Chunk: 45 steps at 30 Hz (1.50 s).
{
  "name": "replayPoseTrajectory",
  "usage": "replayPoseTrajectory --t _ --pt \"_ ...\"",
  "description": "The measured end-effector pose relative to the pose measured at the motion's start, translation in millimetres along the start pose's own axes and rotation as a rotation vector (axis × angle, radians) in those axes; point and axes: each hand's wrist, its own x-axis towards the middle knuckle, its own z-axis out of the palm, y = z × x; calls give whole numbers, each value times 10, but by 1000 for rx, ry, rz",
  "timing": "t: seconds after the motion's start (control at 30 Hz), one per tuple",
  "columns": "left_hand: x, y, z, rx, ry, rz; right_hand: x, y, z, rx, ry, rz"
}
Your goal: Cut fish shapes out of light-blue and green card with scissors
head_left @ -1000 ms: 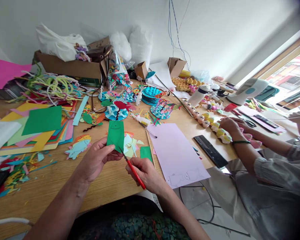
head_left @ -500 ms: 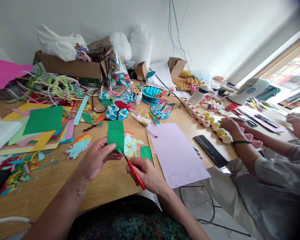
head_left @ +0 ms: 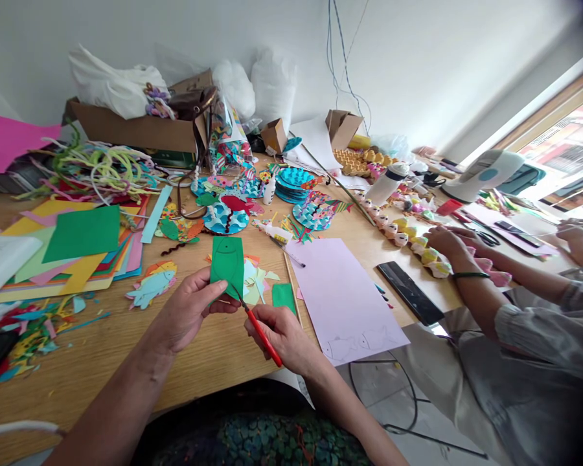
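Observation:
A green paper piece [head_left: 227,262] with a fish outline drawn on it is held upright between the thumb and fingers of my left hand [head_left: 192,307]. My right hand [head_left: 279,333] grips red-handled scissors [head_left: 263,340], whose blades meet the paper's lower right edge. Pale paper scraps [head_left: 256,281] and a smaller green piece [head_left: 284,298] lie on the table just beyond my right hand. A lilac sheet [head_left: 342,291] with two pencilled fish lies to the right. Blue and orange paper fish [head_left: 153,285] rest left of my left hand.
Coloured paper sheets [head_left: 82,236] and cut scraps [head_left: 34,330] cover the left side. A black phone [head_left: 410,293] lies right of the lilac sheet. Another person's hands [head_left: 449,249] are at the right, by painted egg-carton pieces [head_left: 434,261]. A glue bottle [head_left: 276,233] lies ahead.
The green paper has shifted slightly right and tilted a little in my left hand. The scissor blades sit a bit further along its lower edge. My right hand has barely moved.

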Motion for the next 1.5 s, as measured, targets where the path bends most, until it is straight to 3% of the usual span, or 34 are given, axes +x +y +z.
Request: replayPoseTrajectory --t 1.1,1.5 --pt "-21 -27 13 -4 -17 -6 2 26 9 -42 15 -16" --pt "85 -38 -115 105 -12 65 10 56 -66 -148 -33 -42"
